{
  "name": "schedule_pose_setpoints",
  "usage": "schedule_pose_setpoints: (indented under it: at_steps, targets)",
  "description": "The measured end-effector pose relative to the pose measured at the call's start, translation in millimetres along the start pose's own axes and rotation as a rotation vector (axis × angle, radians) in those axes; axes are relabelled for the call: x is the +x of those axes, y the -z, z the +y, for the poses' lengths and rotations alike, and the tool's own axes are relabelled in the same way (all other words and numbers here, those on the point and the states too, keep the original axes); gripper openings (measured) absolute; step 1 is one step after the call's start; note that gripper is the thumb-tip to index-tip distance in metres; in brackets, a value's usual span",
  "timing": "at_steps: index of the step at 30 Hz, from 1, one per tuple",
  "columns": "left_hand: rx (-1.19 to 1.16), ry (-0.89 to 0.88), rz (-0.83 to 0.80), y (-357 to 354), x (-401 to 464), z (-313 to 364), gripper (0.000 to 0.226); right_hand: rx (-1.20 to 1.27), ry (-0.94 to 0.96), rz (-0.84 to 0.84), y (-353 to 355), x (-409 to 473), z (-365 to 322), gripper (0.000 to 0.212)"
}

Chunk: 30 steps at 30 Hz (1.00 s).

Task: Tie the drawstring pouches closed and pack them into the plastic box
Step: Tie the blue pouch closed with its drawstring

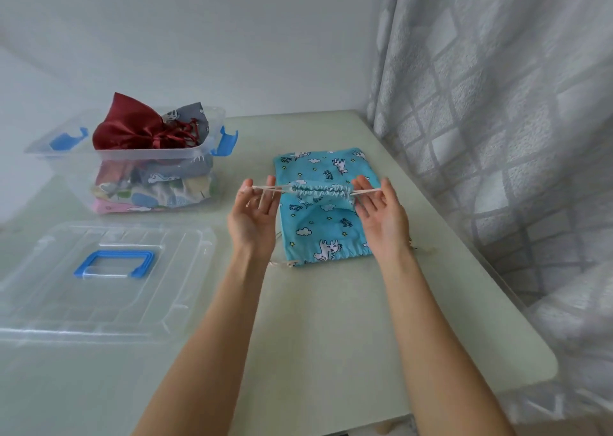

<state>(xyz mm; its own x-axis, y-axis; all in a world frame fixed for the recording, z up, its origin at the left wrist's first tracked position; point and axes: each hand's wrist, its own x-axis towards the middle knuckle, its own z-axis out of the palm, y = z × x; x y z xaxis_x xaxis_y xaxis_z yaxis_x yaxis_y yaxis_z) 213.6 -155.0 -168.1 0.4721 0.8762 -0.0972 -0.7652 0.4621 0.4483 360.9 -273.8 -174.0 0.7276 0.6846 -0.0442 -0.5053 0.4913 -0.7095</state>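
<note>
A blue pouch [318,194] printed with unicorns hangs in the air between my hands, its mouth gathered into a ruffle. My left hand [253,215] pinches the white cord [265,188] on the left side. My right hand [381,213] pinches the cord on the right side, and both cords are stretched outward. Under it, a second blue unicorn pouch [326,239] lies flat on the table. The clear plastic box [132,156] with blue clips stands at the back left, holding a dark red satin pouch [136,130], a grey one and several others.
The box's clear lid [102,276] with a blue handle lies flat at the front left. A patterned grey curtain [497,120] hangs along the table's right edge. The pale table [315,319] ends at a white wall behind.
</note>
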Motion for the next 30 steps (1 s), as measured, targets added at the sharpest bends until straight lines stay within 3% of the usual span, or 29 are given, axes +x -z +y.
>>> schedule_pose_setpoints:
  at_steps: [3, 7, 10, 13, 16, 23, 30]
  targets:
    - [0.015, 0.003, 0.004, 12.2, -0.3, -5.9, 0.017, 0.193, -0.123, -0.039, 13.9, -1.4, 10.6, 0.034]
    - [0.094, 0.002, 0.047, 27.2, 9.4, 2.2, 0.025, 0.196, -0.151, 0.013, 20.9, 3.3, 6.9, 0.036]
    - [0.59, -0.059, -0.017, 33.8, 14.5, 15.0, 0.03, 0.148, -0.164, 0.033, 23.6, 7.0, 7.1, 0.038]
    - [1.126, -0.2, -0.196, 30.4, 11.5, 24.5, 0.035, 0.032, -0.166, 0.078, 18.6, 6.8, 6.7, 0.038]
    - [1.478, -0.345, -0.316, 33.9, 8.5, 31.5, 0.036, -0.05, -0.135, 0.108, 14.6, 4.8, 3.4, 0.038]
    - [1.699, -0.473, -0.302, 56.9, 1.9, 45.1, 0.034, -0.144, -0.112, 0.156, 8.8, -0.7, 5.2, 0.039]
    - [1.965, -0.528, -0.584, 57.0, -5.8, 35.6, 0.014, -0.559, -0.044, 0.075, 9.8, -8.1, 8.2, 0.04]
